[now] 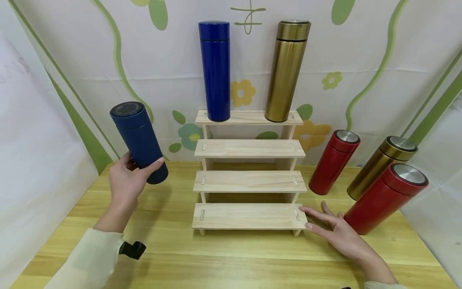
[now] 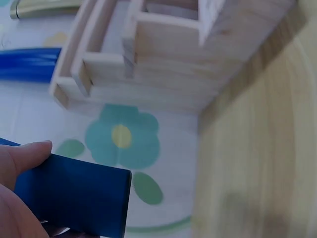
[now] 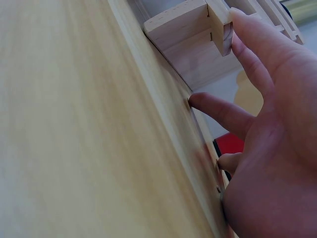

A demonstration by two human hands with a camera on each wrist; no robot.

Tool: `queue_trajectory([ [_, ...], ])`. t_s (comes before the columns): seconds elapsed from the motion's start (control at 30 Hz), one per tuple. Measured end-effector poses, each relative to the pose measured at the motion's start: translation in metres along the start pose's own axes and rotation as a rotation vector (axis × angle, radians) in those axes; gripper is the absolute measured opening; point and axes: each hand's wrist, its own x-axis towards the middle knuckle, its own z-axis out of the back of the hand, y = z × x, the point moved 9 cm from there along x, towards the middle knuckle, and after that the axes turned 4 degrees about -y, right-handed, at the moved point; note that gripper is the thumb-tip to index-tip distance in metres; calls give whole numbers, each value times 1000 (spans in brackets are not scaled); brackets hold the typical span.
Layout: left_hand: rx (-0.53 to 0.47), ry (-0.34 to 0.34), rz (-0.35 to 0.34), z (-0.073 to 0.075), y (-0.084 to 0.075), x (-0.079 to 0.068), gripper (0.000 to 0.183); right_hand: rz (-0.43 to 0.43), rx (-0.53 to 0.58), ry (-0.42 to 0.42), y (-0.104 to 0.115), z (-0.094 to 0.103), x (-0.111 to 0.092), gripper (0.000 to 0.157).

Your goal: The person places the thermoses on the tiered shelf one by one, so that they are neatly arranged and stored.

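In the head view my left hand grips a dark blue thermos near its base, raised above the table and leaning, left of the stepped wooden rack. The left wrist view shows the thumb along the side of that thermos. My right hand touches the right end of the rack's lowest step, its fingers spread. In the right wrist view a fingertip lies at the end of the step board, and other fingers reach down to the tabletop.
On the rack's top step stand a glossy blue thermos and a gold thermos. To the right on the table are a red thermos, another gold thermos and a nearer red thermos. Behind hangs a flowered cloth.
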Motion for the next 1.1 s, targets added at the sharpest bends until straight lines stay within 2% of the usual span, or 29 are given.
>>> queue_trajectory([
  [0.3,-30,31,-34,0,-28,-18,86,3,-5,-2,2,0,1,47],
  [0.67,-65,81,-100,-11,-66,-32,82,5,6,-4,2,1,-1,46],
  [0.8,-98,101,-149,-16,-86,-35,79,-2,4,-4,2,1,-1,47],
  [0.97,-137,148,-168,-24,-106,-36,82,-10,4,-3,0,1,-1,47],
  [1.1,-153,163,-181,-27,-117,-36,81,-3,9,0,0,0,0,47],
])
